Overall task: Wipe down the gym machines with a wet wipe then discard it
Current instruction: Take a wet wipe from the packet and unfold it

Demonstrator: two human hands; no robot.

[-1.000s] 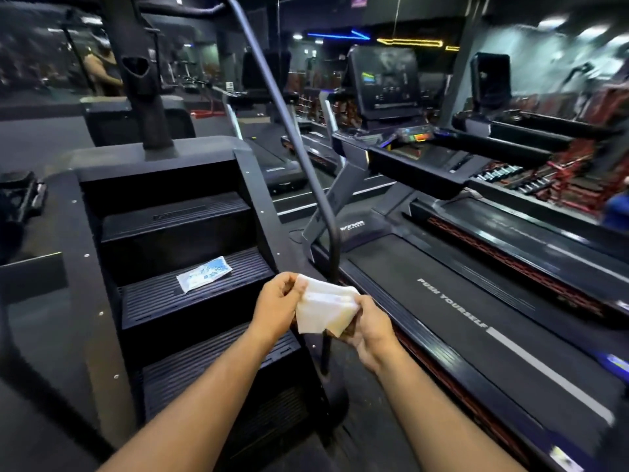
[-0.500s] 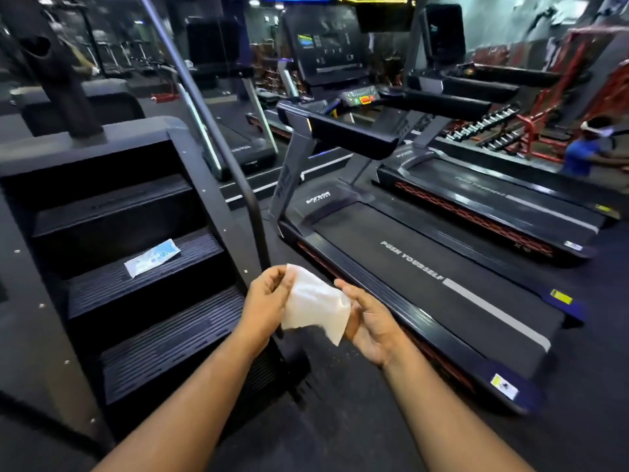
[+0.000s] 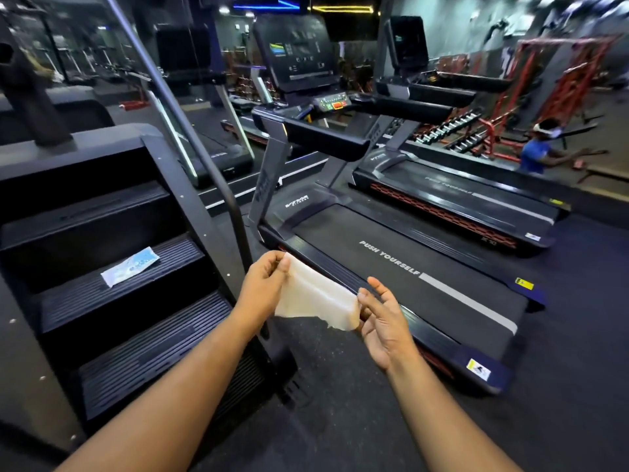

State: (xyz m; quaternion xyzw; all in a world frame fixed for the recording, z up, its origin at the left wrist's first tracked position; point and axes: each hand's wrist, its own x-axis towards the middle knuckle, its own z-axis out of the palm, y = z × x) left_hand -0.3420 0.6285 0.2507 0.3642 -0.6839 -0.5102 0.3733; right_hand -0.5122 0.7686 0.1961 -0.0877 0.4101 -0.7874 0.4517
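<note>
2 hands at wet wipe edges.

A creamy off-white wet wipe stood out against the black treadmill, its dark belt lettered "PUSH YOURSELF" in pale grey beside a light grey stripe. At nine o'clock, a white sachet printed with blue lay on the black ribbed steps of the stair climber. A red honeycomb strip edged the second treadmill at two o'clock, near red weight racks. Blue and yellow neon lights glowed at twelve.
</note>
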